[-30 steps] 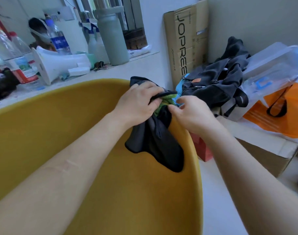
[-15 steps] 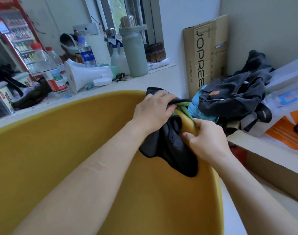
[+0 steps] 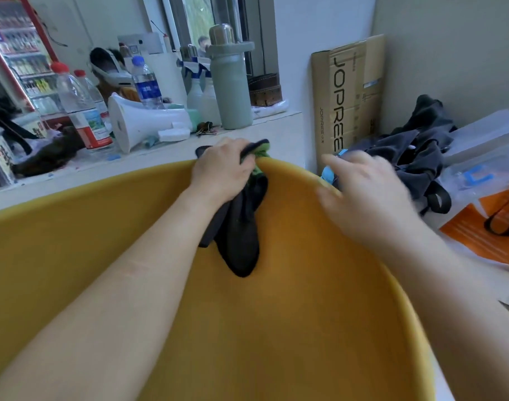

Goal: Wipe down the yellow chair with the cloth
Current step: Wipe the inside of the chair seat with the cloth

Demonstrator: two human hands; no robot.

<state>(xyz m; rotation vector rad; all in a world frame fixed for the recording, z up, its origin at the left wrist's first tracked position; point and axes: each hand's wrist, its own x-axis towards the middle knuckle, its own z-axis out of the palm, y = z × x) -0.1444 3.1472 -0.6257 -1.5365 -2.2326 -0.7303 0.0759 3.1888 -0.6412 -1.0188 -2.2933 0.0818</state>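
Since the frame half a second back, the right hand (image 3: 366, 195) has let go of the cloth (image 3: 241, 227) and lifted clear of it; it now sits blurred above the right-hand stretch of the chair rim, fingers spread and holding nothing, while the view has tilted up to show more of the sill. Left hand (image 3: 222, 172) is clamped on the bunched top of the cloth and presses it onto the upper rim of the yellow chair (image 3: 290, 314), at the same rim point as before. Cloth condition: dark outer layer with a green patch showing at the fingertips; the loose lower end hangs down the inner face of the chair shell, touching it. Contact is limited to the rim and a narrow strip of the inside surface directly below the hand. Progress, as a judgement: wiping is at an early to middle stage. Only the rim section under the left hand is being treated; the broad inner shell toward the left and the lower part of the shell show no cloth contact at this moment, and no wet streaks or cleaned bands can be made out on the yellow surface. Outer face and legs are not in view, so their state cannot be told. Beyond the rim, a sill (image 3: 166, 157) carries a white megaphone (image 3: 143, 123) and a grey flask (image 3: 233, 82), well apart from the hands.
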